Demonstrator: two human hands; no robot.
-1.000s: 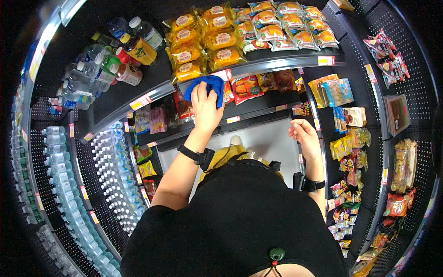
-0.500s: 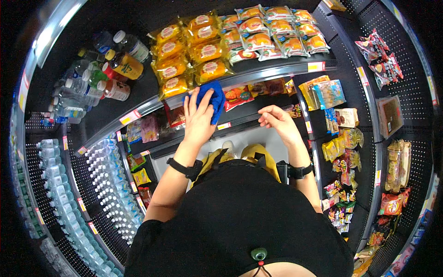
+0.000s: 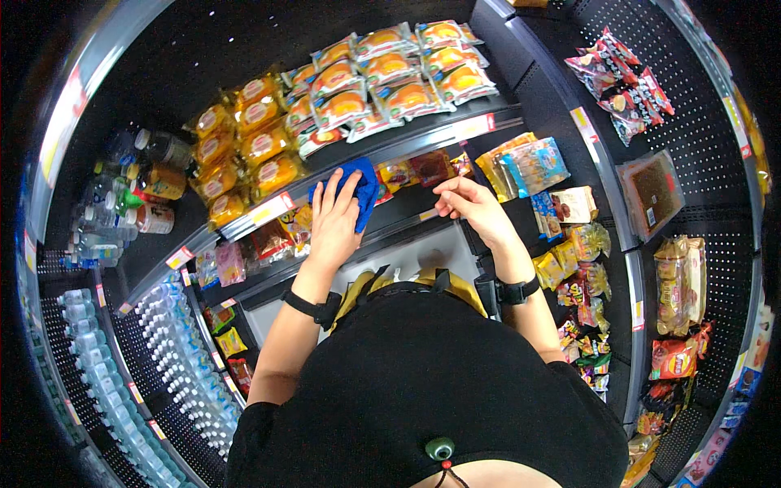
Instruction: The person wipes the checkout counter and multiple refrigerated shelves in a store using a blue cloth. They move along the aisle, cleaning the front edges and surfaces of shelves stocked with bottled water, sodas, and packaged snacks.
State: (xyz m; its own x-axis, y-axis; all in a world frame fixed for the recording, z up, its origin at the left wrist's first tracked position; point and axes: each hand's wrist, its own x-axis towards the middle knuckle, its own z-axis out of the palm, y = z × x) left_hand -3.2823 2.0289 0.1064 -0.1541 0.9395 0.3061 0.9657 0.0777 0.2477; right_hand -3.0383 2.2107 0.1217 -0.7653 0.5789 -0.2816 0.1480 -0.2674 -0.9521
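Note:
My left hand (image 3: 333,220) presses a crumpled blue cloth (image 3: 366,191) against the front edge of the upper shelf (image 3: 399,148). Its fingers lie spread over the cloth, which shows beyond the fingertips and on the thumb side. Off to the right, my right hand (image 3: 472,207) hovers in front of the lower snack shelf. Its fingers are loosely bent and slightly apart, and I see nothing in them. Behind the cloth, packaged round cakes (image 3: 407,96) and yellow-wrapped cakes (image 3: 264,142) stand in rows on the upper shelf.
Bottled drinks (image 3: 154,179) stand at the shelf's left end. Water bottles (image 3: 102,358) fill lower shelves on the left. Snack bags (image 3: 533,167) lie on the right-hand shelves, beside a clear flat package (image 3: 653,195). A price-tag strip (image 3: 272,209) runs along the shelf edge.
My view has turned and shifted right, so the shelves sit further left. Along the shelf edge, my left hand and the cloth have slid right. My right hand still hovers, its fingers bent.

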